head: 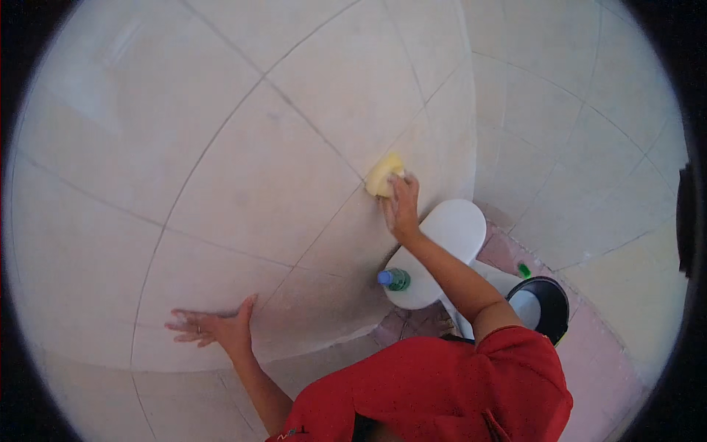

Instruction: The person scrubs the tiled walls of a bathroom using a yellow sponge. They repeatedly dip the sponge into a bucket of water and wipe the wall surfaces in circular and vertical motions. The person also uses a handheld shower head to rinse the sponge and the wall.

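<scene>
A yellow sponge (381, 175) is in the grip of my right hand (405, 203), which presses it against the beige tiled wall (232, 166) close to where grout lines cross. Lower on the left, my left hand (215, 327) rests on or just over the same wall, fingers spread and holding nothing; a ring shows on one finger. Below my right forearm is the white lid of a toilet tank (453, 226). On that lid a green bottle with a blue cap (395, 279) stands near the left end.
A black bucket (560, 301) with pale contents sits at the right, beside the toilet. Near it a small green object (524, 270) lies by the pink tiled floor (594, 353). A second tiled wall (574, 138) meets the first at the corner. Something dark (685, 221) shows at the right rim.
</scene>
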`<state>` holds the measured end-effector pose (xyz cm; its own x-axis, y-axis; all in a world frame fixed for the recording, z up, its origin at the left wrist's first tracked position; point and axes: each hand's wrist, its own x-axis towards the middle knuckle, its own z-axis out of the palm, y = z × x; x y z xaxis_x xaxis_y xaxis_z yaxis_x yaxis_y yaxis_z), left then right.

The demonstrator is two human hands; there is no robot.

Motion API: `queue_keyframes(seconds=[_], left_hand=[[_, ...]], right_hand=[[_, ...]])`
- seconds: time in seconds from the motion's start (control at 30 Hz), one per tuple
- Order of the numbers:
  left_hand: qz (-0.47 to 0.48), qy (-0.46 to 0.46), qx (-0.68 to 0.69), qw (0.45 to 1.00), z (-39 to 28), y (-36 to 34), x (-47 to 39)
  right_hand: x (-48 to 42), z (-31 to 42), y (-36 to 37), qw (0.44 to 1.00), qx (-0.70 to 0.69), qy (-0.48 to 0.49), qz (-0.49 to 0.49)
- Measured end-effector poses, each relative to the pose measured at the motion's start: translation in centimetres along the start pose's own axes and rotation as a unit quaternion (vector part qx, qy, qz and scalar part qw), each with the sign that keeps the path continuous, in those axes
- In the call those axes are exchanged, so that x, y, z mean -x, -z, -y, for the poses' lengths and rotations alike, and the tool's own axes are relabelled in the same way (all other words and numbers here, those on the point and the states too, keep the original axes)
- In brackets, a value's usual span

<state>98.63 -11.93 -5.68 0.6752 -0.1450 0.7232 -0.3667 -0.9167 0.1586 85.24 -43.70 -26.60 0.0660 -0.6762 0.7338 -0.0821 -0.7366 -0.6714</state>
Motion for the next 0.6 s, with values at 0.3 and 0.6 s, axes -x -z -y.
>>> queue_keyframes(seconds=[0.3, 0.6], left_hand=[[0.047, 0.014, 0.038, 0.998, -0.9, 0.9, -0.4], [0.086, -0.04, 0.066, 0.993, 1.5, 2.6, 0.4]], right_hand=[[-11.8, 9.3, 1.1, 0.992, 0.058, 0.054, -0.099], [-13.7, 19.3, 0.2, 0.989, -0.098, 0.065, -0.089]])
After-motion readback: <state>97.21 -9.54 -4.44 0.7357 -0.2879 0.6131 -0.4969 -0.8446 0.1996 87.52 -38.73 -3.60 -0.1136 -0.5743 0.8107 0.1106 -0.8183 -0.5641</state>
